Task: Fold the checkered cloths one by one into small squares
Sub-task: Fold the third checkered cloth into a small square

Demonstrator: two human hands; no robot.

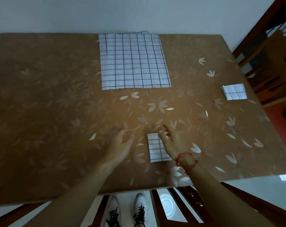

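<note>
The table (40, 95) is a broad rectangle under a smooth, slightly glossy tan cover printed with pale leaf and petal shapes. They are faint on the left and brighter toward the right, where light glints off the sheen.

The left hand (121, 145) is over bare table near the front edge. Its palm is down and its fingers are loose and slightly spread, gripping nothing.

At the far middle edge lies the flat cloth (134, 61), a thin white fabric with a fine dark grid. It is spread almost square, and another layer's edge peeks out along its far and left sides.

Just right of the left hand, a folded square (155, 149) of the same checked fabric lies flat with crisp edges. The right hand (173, 143) covers its right part with the fingers splayed and released. Whether they touch the fabric cannot be told. Red thread bands (186, 158) circle that wrist.

A second folded piece, the far square (235, 92), sits well apart at the table's right edge.

Behind the table is a plain white wall (106, 12). A dark wooden chair (269, 63) stands to the right. Below the front edge are white shoes (141, 208) with black laces and a pale floor (261, 189).
</note>
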